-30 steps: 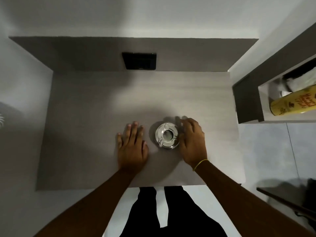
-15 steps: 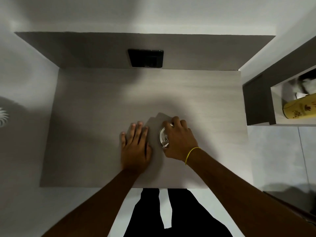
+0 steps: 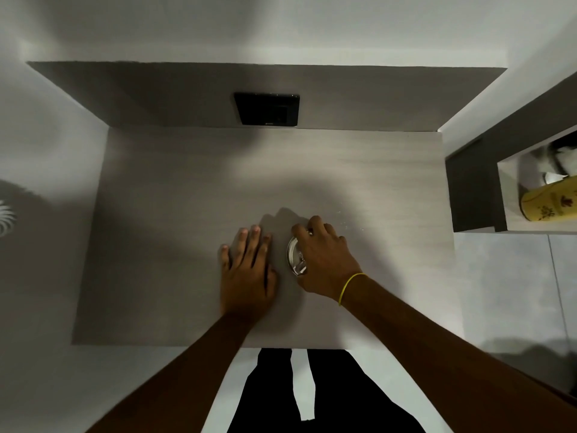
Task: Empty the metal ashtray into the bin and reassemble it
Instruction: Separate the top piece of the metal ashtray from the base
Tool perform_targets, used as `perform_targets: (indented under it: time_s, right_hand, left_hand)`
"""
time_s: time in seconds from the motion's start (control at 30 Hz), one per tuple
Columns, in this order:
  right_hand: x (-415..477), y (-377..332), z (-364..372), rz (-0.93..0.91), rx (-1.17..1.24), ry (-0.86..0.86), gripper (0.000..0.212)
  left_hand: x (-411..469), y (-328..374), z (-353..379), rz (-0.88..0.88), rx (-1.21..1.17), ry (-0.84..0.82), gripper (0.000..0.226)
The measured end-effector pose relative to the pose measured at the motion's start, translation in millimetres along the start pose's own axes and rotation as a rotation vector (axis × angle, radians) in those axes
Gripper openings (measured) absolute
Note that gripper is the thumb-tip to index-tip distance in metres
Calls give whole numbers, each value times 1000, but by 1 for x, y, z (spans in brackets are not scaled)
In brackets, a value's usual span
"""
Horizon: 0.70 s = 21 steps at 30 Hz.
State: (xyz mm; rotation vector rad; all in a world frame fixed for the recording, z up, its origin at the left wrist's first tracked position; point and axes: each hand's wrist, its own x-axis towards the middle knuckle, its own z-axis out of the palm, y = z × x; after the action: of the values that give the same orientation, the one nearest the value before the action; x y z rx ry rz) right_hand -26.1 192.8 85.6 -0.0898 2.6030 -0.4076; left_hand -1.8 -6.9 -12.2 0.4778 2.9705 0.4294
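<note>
A round shiny metal ashtray (image 3: 294, 254) sits on the grey table (image 3: 187, 198), near the front middle. My right hand (image 3: 324, 254), with a yellow band at the wrist, lies over the ashtray from the right, fingers curled around its rim, and hides most of it. Only the left part of the ashtray shows. My left hand (image 3: 248, 270) rests flat on the table just left of the ashtray, fingers spread, holding nothing. No bin is in view.
A black rectangular panel (image 3: 267, 109) is set in the upright board behind the table. To the right stands a shelf unit (image 3: 471, 189) holding a yellow bottle (image 3: 549, 206) and white items. A few pale specks (image 3: 346, 225) lie right of my right hand.
My right hand moved left from beside the ashtray onto it and closed around its rim. My left hand stayed flat in place.
</note>
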Motion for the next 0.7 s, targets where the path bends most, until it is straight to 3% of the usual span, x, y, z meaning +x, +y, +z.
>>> perform_targets:
  time_s: [0.7]
  right_hand:
    - [3, -3, -3, 4, -27, 6, 96]
  left_hand:
    - [0, 2, -3, -13, -14, -9, 69]
